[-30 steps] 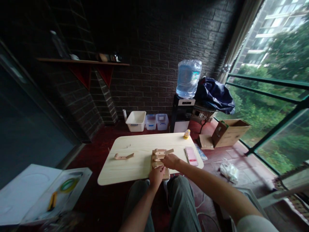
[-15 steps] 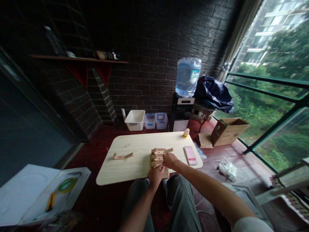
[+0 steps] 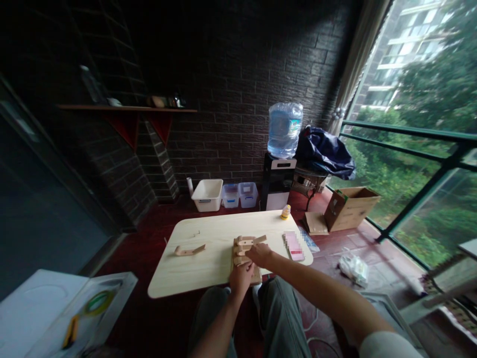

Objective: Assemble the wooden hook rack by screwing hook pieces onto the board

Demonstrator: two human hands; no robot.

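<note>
At the near edge of the table, a wooden board point(image 3: 257, 278) carries several curved wooden hooks point(image 3: 246, 242) in rows. My right hand point(image 3: 261, 255) is over the board from the right, fingers closed at the middle and lower hooks. Just below it, my left hand point(image 3: 241, 278) is closed in a pinch at the board's near part. The fingertips of both hands almost meet; whatever small thing they hold is too hidden to make out. A loose curved wooden hook point(image 3: 190, 251) lies on the left side of the table, with small metal pieces point(image 3: 196, 233) behind it.
A pale table point(image 3: 212, 226) stands before my knees. On its right are a pink phone-like item point(image 3: 293, 245) and a small yellow-based bottle point(image 3: 285, 213). Beyond stand plastic bins point(image 3: 207, 204), a water dispenser point(image 3: 278, 184) and a cardboard box point(image 3: 350, 211). An open white case point(image 3: 112, 313) lies left.
The view has tilted up slightly, so the scene sits lower. My right hand has shifted slightly left over the hooks; both hands stay closed at the board.
</note>
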